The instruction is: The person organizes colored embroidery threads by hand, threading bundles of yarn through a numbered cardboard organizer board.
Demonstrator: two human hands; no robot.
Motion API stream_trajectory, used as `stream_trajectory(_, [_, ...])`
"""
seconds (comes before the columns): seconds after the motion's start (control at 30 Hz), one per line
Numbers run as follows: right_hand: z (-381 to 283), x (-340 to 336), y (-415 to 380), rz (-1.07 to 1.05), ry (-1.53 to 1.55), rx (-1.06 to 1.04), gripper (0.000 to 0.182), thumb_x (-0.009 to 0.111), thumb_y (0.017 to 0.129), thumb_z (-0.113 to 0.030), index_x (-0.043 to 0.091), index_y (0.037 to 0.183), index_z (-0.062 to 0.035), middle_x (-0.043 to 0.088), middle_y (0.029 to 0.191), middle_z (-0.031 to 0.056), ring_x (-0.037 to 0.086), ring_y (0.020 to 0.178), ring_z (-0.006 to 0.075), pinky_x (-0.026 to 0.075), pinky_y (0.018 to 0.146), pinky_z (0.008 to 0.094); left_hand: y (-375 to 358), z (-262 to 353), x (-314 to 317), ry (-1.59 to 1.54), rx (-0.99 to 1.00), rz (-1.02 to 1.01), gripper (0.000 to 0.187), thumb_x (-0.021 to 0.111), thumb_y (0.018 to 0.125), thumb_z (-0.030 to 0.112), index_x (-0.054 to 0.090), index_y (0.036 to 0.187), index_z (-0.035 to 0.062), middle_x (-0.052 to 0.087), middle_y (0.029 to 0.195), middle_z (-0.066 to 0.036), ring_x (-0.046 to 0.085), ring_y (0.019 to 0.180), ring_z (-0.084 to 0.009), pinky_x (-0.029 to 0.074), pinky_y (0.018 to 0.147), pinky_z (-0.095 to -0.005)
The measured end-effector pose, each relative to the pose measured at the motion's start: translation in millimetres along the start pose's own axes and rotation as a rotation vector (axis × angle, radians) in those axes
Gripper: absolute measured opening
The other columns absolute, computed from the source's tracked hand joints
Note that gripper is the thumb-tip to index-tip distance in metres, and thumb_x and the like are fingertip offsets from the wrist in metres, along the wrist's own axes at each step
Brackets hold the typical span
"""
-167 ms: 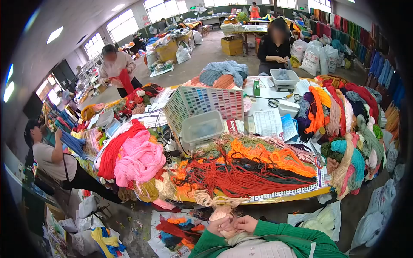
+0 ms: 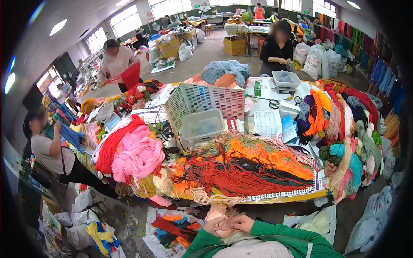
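Close to my body, just off the table's near edge, a pale peach skein of yarn [image 2: 216, 211] is gathered in my hands. My left hand [image 2: 214, 226] is closed around it. Fingers pinched, my right hand [image 2: 242, 223] grips the same yarn right beside the left; the exact strands it pinches are too small to make out. Cream yarn loops [image 2: 201, 197] hang at the table edge above. Beyond them lie long dark red strands [image 2: 228, 176] and orange strands [image 2: 266, 157] across the table.
Pink yarn [image 2: 137, 155] heaps at the left, more skeins [image 2: 344, 163] at the right. A clear plastic tub [image 2: 202, 124] stands before a colour chart [image 2: 211, 99]. Scissors [image 2: 274, 104] lie farther back. Several people work around; sacks and yarn bundles [image 2: 170, 225] lie on the floor.
My view has shifted slightly. Both hands stay on the peach yarn with little change of grip. The person at the back left has swung the red yarn outward.
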State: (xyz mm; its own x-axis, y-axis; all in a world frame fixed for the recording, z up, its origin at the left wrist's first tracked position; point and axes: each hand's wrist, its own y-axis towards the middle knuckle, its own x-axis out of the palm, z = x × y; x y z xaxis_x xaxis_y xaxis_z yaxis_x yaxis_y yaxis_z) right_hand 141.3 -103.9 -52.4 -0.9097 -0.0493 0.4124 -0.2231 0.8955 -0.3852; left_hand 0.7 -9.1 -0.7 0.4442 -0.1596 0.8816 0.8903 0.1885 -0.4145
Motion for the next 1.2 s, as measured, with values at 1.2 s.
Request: stream_trajectory(1.2, [20.5, -7.0, 11.7, 0.091, -0.113, -0.050, 0.010, 0.049, 0.077, -0.009, 0.051, 0.070, -0.0021, 0.050, 0.061, -0.0009, 0.046, 0.057, 0.0051, 0.038, 0.051, 0.0188, 15.9, -28.1, -14.5, 0.026, -0.143, 0.114, 0.016, 0.041, 0.081, 0.017, 0.049, 0.081, 0.0035, 0.030, 0.045, 0.006, 0.027, 0.034, -0.0023, 0.029, 0.046, -0.0183])
